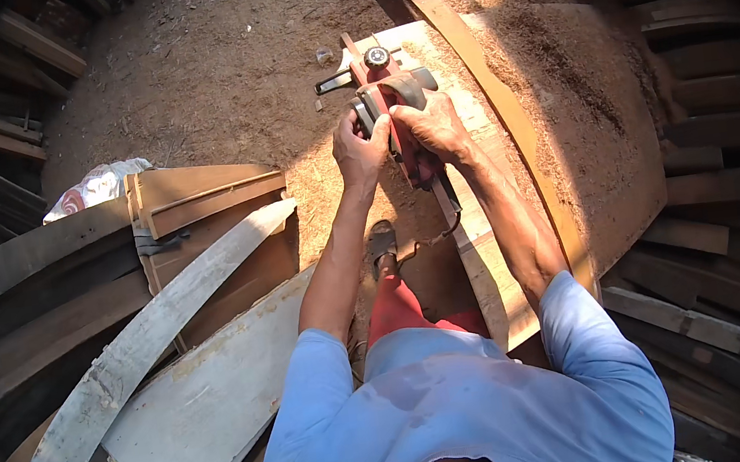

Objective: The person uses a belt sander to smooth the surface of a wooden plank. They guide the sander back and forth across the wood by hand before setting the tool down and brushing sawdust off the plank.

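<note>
Ahead of me, both hands are on a red electric hand planer (390,108) with a black round knob at its front. My left hand (362,147) grips its left side, thumb near the body, by a grey housing. My right hand (436,124) is closed over the rear part of the planer, its fingers partly hidden. The planer lies along the left edge of a pale wooden board (495,285), and I cannot tell whether its sole touches the wood. A dark cord (454,222) hangs from its back end. A black guide bracket (333,81) sticks out to the left.
A long curved plank (513,116) runs along the right, beside a broad panel (603,138) strewn with shavings. Stacked timber (718,133) lines the far right. At left lie a pale curved board (147,337), a whitish panel (214,389) and a plastic bag (97,186).
</note>
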